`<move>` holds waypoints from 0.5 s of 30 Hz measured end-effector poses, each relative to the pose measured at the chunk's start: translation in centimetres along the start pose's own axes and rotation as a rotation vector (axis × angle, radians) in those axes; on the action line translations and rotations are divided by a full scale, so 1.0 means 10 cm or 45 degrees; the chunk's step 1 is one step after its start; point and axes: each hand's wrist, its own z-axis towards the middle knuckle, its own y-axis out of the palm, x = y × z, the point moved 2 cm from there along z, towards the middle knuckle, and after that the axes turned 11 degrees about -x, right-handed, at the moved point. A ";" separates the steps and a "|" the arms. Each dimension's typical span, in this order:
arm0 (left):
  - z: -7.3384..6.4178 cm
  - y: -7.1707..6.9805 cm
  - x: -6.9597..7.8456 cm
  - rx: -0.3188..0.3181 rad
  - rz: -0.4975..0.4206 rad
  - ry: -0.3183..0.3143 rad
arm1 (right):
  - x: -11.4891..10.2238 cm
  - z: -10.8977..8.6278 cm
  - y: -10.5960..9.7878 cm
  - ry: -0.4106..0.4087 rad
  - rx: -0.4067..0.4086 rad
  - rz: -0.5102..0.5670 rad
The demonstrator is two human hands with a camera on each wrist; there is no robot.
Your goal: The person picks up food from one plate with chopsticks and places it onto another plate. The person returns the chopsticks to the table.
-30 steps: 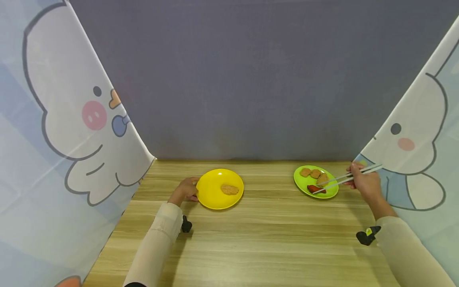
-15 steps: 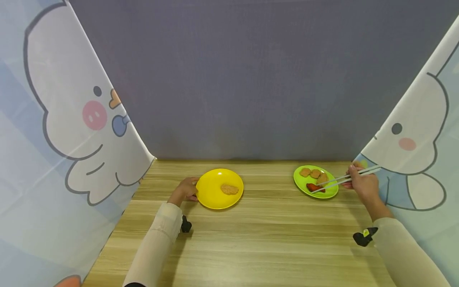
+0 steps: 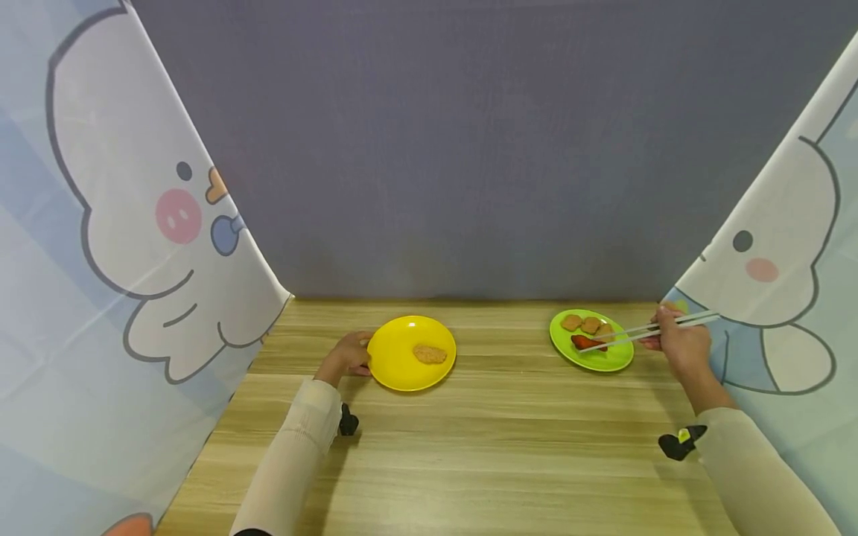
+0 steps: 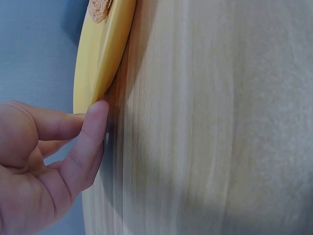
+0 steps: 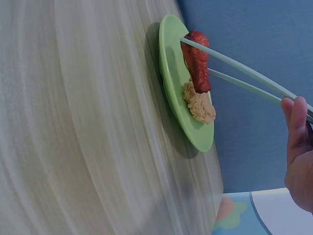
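My left hand (image 3: 351, 353) pinches the near-left rim of a yellow plate (image 3: 392, 368), thumb and finger at its edge in the left wrist view. On that plate lies one breaded fried piece (image 3: 429, 354). At the right, my right hand (image 3: 685, 346) holds a pair of pale chopsticks (image 5: 244, 70). Their tips are on either side of a red-brown chicken drumstick (image 5: 197, 61), which is raised over the green plate (image 3: 599, 365). A breaded piece (image 5: 199, 103) lies beneath it on the plate, partly covered by the drumstick in the head view.
Two small nuggets (image 3: 571, 322) sit at the back of the green plate. Both plates stand on a wood-grain table (image 3: 496, 447), far apart. A grey backdrop (image 3: 469, 149) rises behind, with cartoon-printed cloths (image 3: 134, 246) at both sides.
The chopsticks have closed on the drumstick and raised it slightly, up and leftward in the head view; it now overlaps the breaded piece. My left hand and the yellow plate stay put.
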 end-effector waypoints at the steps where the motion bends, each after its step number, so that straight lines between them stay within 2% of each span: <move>1: 0.00 0.00 0.00 0.000 0.001 -0.001 | -0.01 0.00 0.00 0.001 0.005 0.003; 8: -0.01 0.00 0.01 -0.001 0.019 -0.022 | -0.07 -0.01 0.07 0.013 0.052 0.000; 15: -0.01 0.01 0.02 0.006 0.028 -0.017 | -0.10 0.01 0.20 -0.022 0.012 0.095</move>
